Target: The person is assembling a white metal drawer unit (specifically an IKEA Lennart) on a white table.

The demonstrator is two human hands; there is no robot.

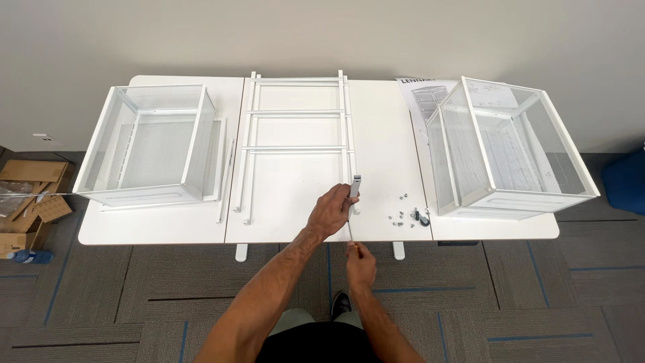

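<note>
A white metal frame (299,131) with three crossbars lies flat on the middle of the white table (168,228). My left hand (330,212) is closed around the near end of the frame's right rail, where a small grey piece (356,185) sticks up above my fingers. Just off the table's front edge, my right hand (361,263) grips a thin screwdriver (350,232). Its shaft points up towards my left hand.
A white mesh drawer (151,144) stands on the table's left and another (507,148) on its right, partly over an instruction sheet (420,94). Several small screws (398,215) and a caster wheel (422,216) lie nearby. Cardboard boxes (30,202) and a bottle (30,256) sit on the floor.
</note>
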